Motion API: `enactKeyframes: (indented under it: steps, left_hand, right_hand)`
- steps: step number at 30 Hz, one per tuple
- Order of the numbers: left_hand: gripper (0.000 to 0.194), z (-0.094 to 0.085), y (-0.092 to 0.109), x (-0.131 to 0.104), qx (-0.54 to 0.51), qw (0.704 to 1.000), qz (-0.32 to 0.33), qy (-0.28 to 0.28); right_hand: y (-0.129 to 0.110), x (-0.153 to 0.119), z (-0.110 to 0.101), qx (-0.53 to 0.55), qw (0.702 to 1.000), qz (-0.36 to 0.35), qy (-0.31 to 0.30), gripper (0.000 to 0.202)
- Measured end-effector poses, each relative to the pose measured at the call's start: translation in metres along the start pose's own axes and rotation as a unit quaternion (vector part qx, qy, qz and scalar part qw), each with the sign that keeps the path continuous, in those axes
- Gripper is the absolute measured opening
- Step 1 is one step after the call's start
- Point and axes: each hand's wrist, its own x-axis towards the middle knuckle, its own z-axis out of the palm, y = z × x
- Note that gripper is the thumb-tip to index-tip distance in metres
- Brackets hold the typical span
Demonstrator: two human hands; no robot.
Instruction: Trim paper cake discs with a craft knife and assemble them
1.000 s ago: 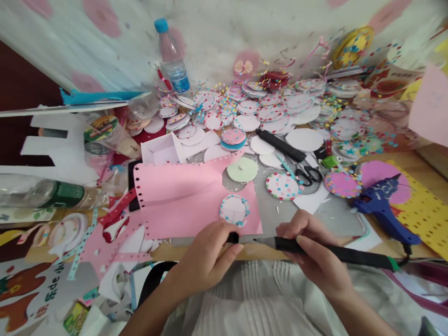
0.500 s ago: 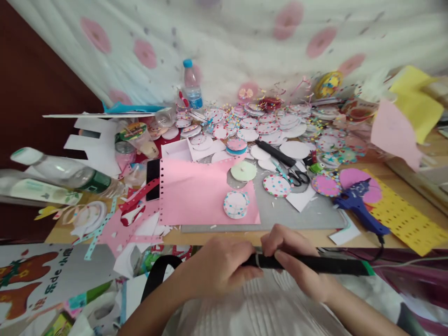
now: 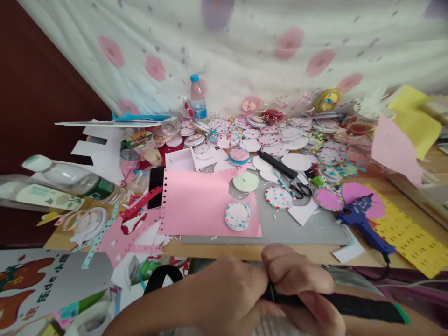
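My left hand (image 3: 231, 289) closes round the left end of a long black stick-like thing with a green tip (image 3: 364, 307), at the lower edge of the head view. My right hand (image 3: 301, 280) grips the same thing just beside it, fingers curled over the top. The two hands touch. The black thing's left end is hidden inside my hands, and its kind is unclear. Beyond them on the table lies a pink sheet (image 3: 196, 205) with punched edges. A round card (image 3: 237, 216) with coloured dots and a pale green disc (image 3: 245, 181) rest on or near it.
Black-handled scissors (image 3: 301, 190) and a blue glue gun (image 3: 366, 226) with a cord lie to the right. Dotted discs (image 3: 269, 128) are heaped at the back near a water bottle (image 3: 198, 99). More bottles (image 3: 80, 179) lie at the left. A phone (image 3: 156, 186) sits beside the pink sheet.
My hands have moved closer together and lower in view, with the black thing now tilted down to the right. The table appears slightly lower as the head view shifted.
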Motion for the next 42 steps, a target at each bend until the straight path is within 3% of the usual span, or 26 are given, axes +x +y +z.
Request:
enactKeyframes:
  steps: [3, 6, 8, 11, 14, 16, 20, 23, 25, 27, 30, 33, 35, 38, 42]
  left_hand:
    - [0.031, -0.007, 0.000, 0.007, -0.025, 1.000, -0.008, -0.013]
    - [0.034, -0.001, -0.006, 0.019, -0.043, 0.999, 0.011, -0.014]
    - [0.035, 0.007, -0.014, 0.026, -0.029, 0.999, 0.034, 0.000]
    - [0.036, 0.018, -0.027, 0.034, -0.002, 0.997, 0.062, 0.036]
    - [0.041, 0.016, -0.041, 0.036, 0.001, 0.993, 0.057, 0.106]
    - [0.042, 0.011, -0.050, 0.036, -0.009, 0.985, 0.040, 0.165]
    - [0.058, 0.007, -0.075, 0.036, 0.076, 0.962, 0.007, 0.261]
    - [0.015, 0.010, -0.092, 0.032, 0.169, 0.951, -0.015, 0.260]
    - [0.014, 0.008, -0.098, 0.025, 0.160, 0.949, -0.024, 0.271]
    - [0.015, 0.002, -0.099, 0.015, 0.105, 0.936, -0.034, 0.333]
    - [0.011, -0.010, -0.092, -0.001, -0.008, 0.873, -0.086, 0.480]
    - [0.012, -0.023, -0.083, -0.012, -0.115, 0.761, -0.147, 0.622]
    - [0.018, -0.030, -0.077, -0.016, -0.174, 0.700, -0.134, 0.679]
    - [0.025, -0.039, -0.071, -0.019, -0.214, 0.661, -0.125, 0.708]
    - [0.025, -0.042, -0.068, -0.020, -0.234, 0.636, -0.163, 0.717]
  right_hand:
    - [0.000, 0.006, 0.008, 0.120, 0.984, -0.053, 0.122, 0.043]
    - [0.005, 0.010, 0.007, 0.124, 0.982, -0.040, 0.138, 0.039]
    - [0.010, 0.013, -0.001, 0.118, 0.984, -0.064, 0.120, 0.037]
    - [0.018, 0.026, -0.019, 0.105, 0.989, -0.105, 0.008, 0.036]
    - [0.020, 0.044, -0.036, 0.043, 0.991, -0.053, -0.113, 0.032]
    - [0.021, 0.053, -0.049, 0.003, 0.989, -0.027, -0.146, 0.025]
    - [0.032, 0.052, -0.081, -0.056, 0.992, 0.003, -0.117, 0.023]
    - [0.044, 0.044, -0.103, -0.120, 0.988, 0.060, -0.078, 0.023]
    - [0.051, 0.041, -0.111, -0.133, 0.984, 0.094, -0.075, 0.022]
    - [0.057, 0.039, -0.110, -0.083, 0.987, 0.129, -0.050, 0.017]
    - [0.067, 0.036, -0.099, 0.022, 0.985, 0.172, 0.012, 0.008]
    - [0.080, 0.033, -0.089, 0.057, 0.981, 0.185, 0.029, 0.005]
    - [0.086, 0.032, -0.087, 0.060, 0.981, 0.185, 0.025, 0.009]
    - [0.087, 0.032, -0.089, 0.054, 0.981, 0.184, 0.012, 0.012]
    - [0.067, 0.041, -0.087, 0.065, 0.982, 0.176, 0.008, 0.018]
